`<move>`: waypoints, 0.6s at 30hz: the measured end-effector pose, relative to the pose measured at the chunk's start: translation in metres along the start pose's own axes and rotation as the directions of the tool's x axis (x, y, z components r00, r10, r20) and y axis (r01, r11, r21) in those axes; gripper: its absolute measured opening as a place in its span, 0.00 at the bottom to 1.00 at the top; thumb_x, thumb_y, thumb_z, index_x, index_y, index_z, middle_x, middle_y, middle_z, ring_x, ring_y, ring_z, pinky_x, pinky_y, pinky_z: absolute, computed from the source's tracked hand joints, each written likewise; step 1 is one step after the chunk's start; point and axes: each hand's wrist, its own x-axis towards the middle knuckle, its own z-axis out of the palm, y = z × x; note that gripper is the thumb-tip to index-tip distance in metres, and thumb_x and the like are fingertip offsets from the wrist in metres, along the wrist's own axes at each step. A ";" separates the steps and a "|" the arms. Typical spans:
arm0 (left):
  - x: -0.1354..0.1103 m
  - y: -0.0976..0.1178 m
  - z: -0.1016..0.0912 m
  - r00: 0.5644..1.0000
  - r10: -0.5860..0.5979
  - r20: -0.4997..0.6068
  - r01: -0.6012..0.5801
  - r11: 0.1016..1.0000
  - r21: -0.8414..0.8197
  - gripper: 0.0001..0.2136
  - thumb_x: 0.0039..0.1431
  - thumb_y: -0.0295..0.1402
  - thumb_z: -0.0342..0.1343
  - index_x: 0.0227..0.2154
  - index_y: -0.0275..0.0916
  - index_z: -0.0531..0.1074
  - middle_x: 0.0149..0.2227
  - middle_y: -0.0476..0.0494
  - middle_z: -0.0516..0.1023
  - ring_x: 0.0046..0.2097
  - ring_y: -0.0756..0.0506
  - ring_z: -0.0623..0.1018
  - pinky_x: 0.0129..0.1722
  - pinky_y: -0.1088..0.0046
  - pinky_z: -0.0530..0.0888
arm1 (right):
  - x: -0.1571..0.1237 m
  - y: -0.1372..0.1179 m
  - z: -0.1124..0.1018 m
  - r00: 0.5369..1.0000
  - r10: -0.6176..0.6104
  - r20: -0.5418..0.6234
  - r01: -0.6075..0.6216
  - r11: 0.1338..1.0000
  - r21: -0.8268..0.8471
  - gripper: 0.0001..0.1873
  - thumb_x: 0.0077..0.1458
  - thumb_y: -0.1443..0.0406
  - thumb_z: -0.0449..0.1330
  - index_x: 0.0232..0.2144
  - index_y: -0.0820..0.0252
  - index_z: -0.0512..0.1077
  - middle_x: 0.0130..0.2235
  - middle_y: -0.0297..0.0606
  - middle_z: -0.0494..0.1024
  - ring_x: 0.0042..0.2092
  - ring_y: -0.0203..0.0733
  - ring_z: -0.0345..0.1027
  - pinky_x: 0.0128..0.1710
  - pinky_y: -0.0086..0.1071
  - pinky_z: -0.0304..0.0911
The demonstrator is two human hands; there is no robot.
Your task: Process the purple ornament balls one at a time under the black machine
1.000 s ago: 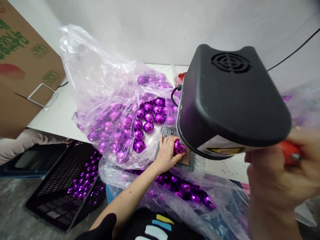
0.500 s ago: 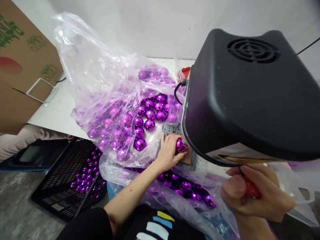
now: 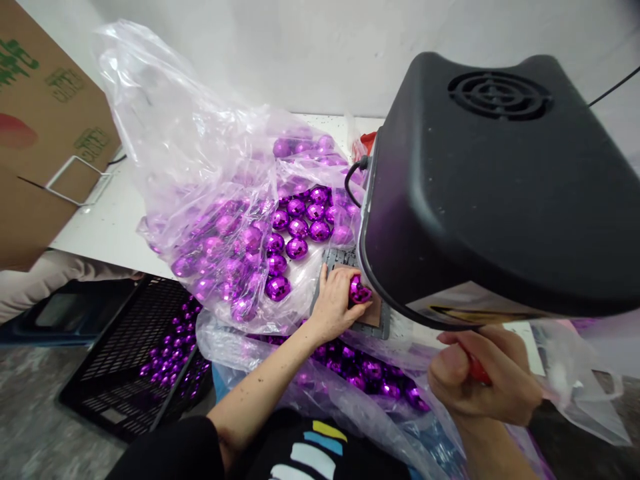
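Note:
My left hand (image 3: pixel 336 303) is closed around a shiny purple mirrored ball (image 3: pixel 359 289), holding it over the grey base plate (image 3: pixel 381 327) at the foot of a black machine (image 3: pixel 500 193). Below the machine's front edge, my right hand (image 3: pixel 483 380) is wrapped round a red handle (image 3: pixel 479 368); most of the handle is hidden by the fingers. Left of the plate, loose purple balls (image 3: pixel 297 249) lie in an open clear plastic bag (image 3: pixel 165 113). More purple balls (image 3: pixel 371 369) rest in a second plastic bag (image 3: pixel 225 347) across my lap.
A black crate (image 3: pixel 95 380) with purple balls stands on the floor at left. On the white table (image 3: pixel 120 230) is a cardboard box (image 3: pixel 50 147) with a white wire frame (image 3: pixel 75 180). Another person's leg (image 3: pixel 55 280) shows beneath the table edge. A red item (image 3: pixel 369 141) sits behind the machine.
My right hand has moved left and slightly down with the red handle in it. My left hand stays at the plate with the ball. The whole view has shifted slightly.

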 end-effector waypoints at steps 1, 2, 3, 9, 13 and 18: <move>0.000 0.000 0.000 1.000 -0.002 -0.002 0.002 1.000 -0.001 0.22 0.55 0.34 0.62 0.54 0.43 0.68 0.50 0.39 0.77 0.57 0.35 0.73 0.70 0.42 0.46 | 0.000 0.000 0.001 0.999 -0.021 -0.030 0.021 1.000 -0.002 0.03 0.50 0.64 0.57 0.27 0.57 0.68 0.25 0.36 0.68 0.33 0.41 0.70 0.32 0.36 0.66; 0.001 0.001 0.000 1.000 -0.003 -0.006 0.003 1.000 -0.003 0.22 0.55 0.34 0.62 0.53 0.43 0.68 0.50 0.38 0.77 0.57 0.35 0.73 0.70 0.41 0.47 | -0.001 0.000 0.002 0.996 -0.049 -0.071 0.049 0.999 -0.007 0.02 0.51 0.65 0.58 0.28 0.56 0.69 0.25 0.36 0.69 0.33 0.41 0.69 0.31 0.36 0.66; 0.001 0.001 0.000 1.000 -0.001 -0.012 0.001 1.000 -0.004 0.21 0.55 0.35 0.62 0.53 0.42 0.69 0.50 0.38 0.77 0.56 0.35 0.73 0.70 0.41 0.47 | -0.002 0.001 0.004 0.990 -0.080 -0.117 0.079 0.997 -0.016 0.01 0.51 0.66 0.58 0.29 0.56 0.70 0.25 0.36 0.69 0.33 0.41 0.69 0.31 0.36 0.66; 0.000 0.001 0.001 1.000 0.007 -0.029 -0.007 1.000 0.003 0.21 0.57 0.35 0.61 0.53 0.43 0.67 0.49 0.40 0.77 0.56 0.36 0.74 0.70 0.42 0.48 | -0.014 0.010 0.023 0.947 -0.162 -0.277 0.154 0.987 -0.050 0.07 0.54 0.66 0.58 0.37 0.56 0.72 0.31 0.38 0.73 0.34 0.41 0.70 0.31 0.36 0.66; -0.002 -0.002 0.003 1.000 -0.011 -0.025 0.010 1.000 -0.002 0.22 0.56 0.34 0.62 0.53 0.44 0.67 0.49 0.41 0.76 0.57 0.37 0.74 0.70 0.43 0.49 | -0.015 0.015 0.040 0.972 -0.135 -0.193 0.126 0.990 -0.058 0.05 0.52 0.69 0.57 0.33 0.58 0.72 0.29 0.37 0.71 0.35 0.38 0.69 0.32 0.33 0.66; -0.004 -0.005 0.005 0.999 -0.046 -0.006 0.046 0.999 -0.022 0.23 0.55 0.35 0.62 0.54 0.43 0.67 0.51 0.40 0.75 0.59 0.36 0.72 0.68 0.43 0.54 | -0.004 0.012 0.021 0.997 -0.043 -0.068 0.043 0.999 -0.006 0.06 0.52 0.62 0.58 0.27 0.59 0.72 0.26 0.36 0.69 0.31 0.36 0.67 0.30 0.31 0.63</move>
